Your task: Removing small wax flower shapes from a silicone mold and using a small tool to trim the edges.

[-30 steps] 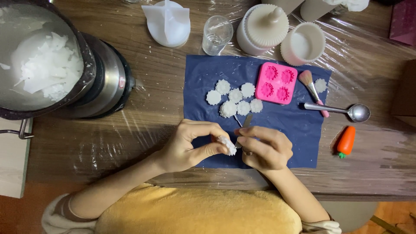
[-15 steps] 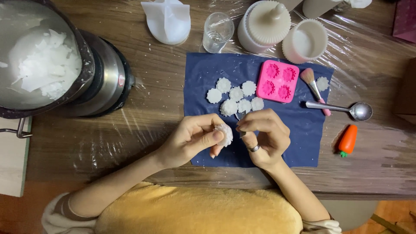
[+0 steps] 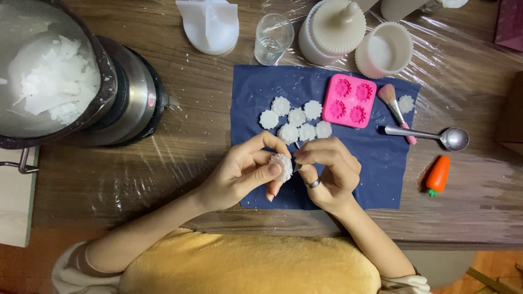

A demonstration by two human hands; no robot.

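Observation:
My left hand (image 3: 246, 173) pinches a white flower-shaped wax piece (image 3: 281, 166) above the near part of a dark blue mat (image 3: 376, 163). Against that piece's right edge, my right hand (image 3: 329, 173), with a ring on one finger, holds a small thin metal blade (image 3: 300, 161). Several more white flower pieces (image 3: 297, 118) lie in a cluster on the mat just beyond my hands. A pink four-cavity flower mould (image 3: 350, 100) rests to their right.
A metal pot (image 3: 52, 76) with white wax flakes sits at far left. Along the back stand a white silicone mould (image 3: 209, 24), a small glass (image 3: 272, 37), a lidded white jar (image 3: 333, 30) and a white cup (image 3: 384, 50). A brush (image 3: 396, 109), spoon (image 3: 430, 134) and orange carrot-shaped object (image 3: 437, 174) lie right.
Both hands rose slightly toward the flower cluster. The left hand turned the wax piece so its flat flower face shows, and the right hand moved its blade to the piece's edge.

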